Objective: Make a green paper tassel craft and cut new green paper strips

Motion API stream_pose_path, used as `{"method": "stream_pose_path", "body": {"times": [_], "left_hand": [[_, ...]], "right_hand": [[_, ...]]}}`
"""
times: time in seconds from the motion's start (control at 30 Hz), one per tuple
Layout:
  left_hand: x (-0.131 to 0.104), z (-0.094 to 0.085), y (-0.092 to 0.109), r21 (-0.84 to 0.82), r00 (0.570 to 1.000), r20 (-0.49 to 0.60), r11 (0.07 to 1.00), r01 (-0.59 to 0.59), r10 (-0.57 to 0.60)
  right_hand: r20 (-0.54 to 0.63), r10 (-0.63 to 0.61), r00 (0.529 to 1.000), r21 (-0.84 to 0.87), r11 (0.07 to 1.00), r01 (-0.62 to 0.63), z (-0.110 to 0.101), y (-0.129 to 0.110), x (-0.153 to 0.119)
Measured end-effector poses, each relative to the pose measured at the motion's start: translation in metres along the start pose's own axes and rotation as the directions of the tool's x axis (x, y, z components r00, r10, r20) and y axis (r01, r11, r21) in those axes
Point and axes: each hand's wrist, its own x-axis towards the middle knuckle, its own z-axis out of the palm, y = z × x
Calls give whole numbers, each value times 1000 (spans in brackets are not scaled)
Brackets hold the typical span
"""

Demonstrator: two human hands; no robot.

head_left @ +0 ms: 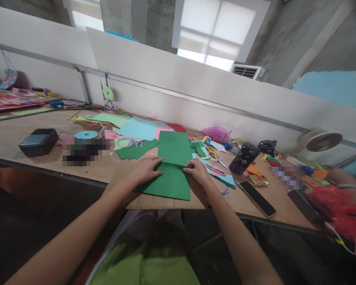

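A green paper sheet stands partly raised, and its lower edge overlaps another green sheet lying flat near the table's front edge. My left hand rests at the left side of both sheets, thumb and forefinger apart. At the right side, my right hand has its fingertips closed in a pinch on the edge of the upper green sheet. Brown board lies beneath the flat sheet. Further green sheets fan out beyond my left hand.
On the right are a dark tumbler, a phone, scissors and a small fan. To the left sits a black box. Light blue paper lies at the back. Another person's arm shows at far right.
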Motion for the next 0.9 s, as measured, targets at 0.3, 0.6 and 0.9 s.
{"method": "stream_pose_path", "body": {"times": [0.3, 0.6, 0.9], "left_hand": [[-3, -5, 8, 154, 990, -137, 987, 43, -22], [-9, -10, 15, 213, 960, -279, 976, 47, 15], [-47, -23, 37, 330, 967, -219, 943, -50, 128]], "right_hand": [[-132, -168, 977, -21, 986, 167, -10, -21, -14], [-156, -229, 961, -85, 972, 218, -17, -41, -23], [-152, -384, 911, -312, 893, 324, -10, -43, -46]]}}
